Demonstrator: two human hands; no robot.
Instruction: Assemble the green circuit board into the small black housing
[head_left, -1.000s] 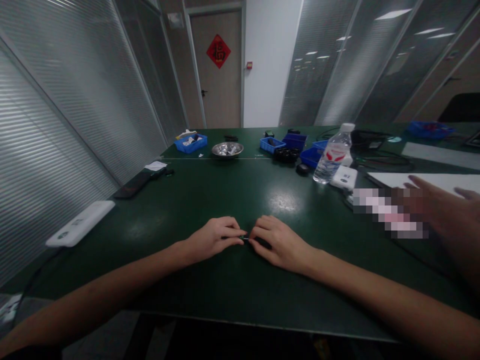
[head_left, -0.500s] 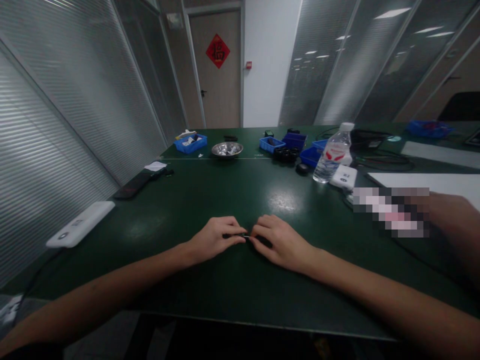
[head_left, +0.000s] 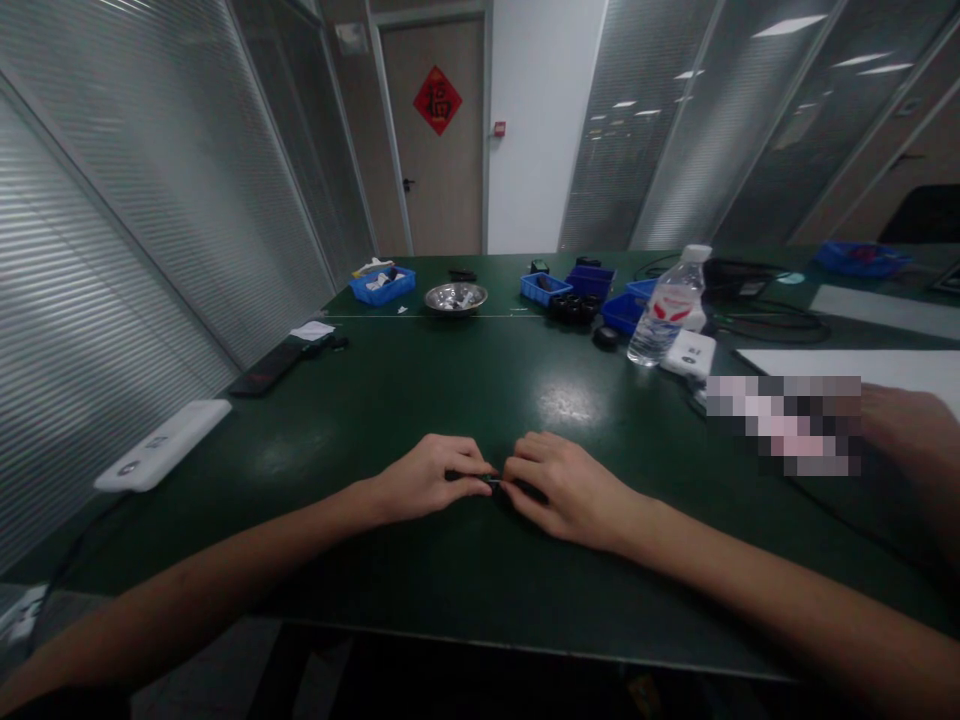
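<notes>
Near the front of the dark green table point(head_left: 420, 385), my left hand point(head_left: 433, 476) and my right hand point(head_left: 559, 482) meet almost fingertip to fingertip. Between them is a small, thin piece with a light, shiny part point(head_left: 493, 481); it is too small for me to name. Thumb and index finger of my left hand pinch its left side. The fingers of my right hand are closed at its right side, and they hide most of that end. Both wrists are low over the table.
A metal bowl point(head_left: 456, 299) holds small pieces, near blue bins point(head_left: 382, 287). To the right are a water bottle point(head_left: 670, 310), a white box point(head_left: 688, 354) and another person's hand point(head_left: 904, 425). A white power bank-like device point(head_left: 163, 445) lies left, beside a black flat object point(head_left: 268, 370).
My fingertips have shifted very slightly around the small piece, which sits a little lower in view. Both hands keep their pinch. Otherwise the scene is the same.
</notes>
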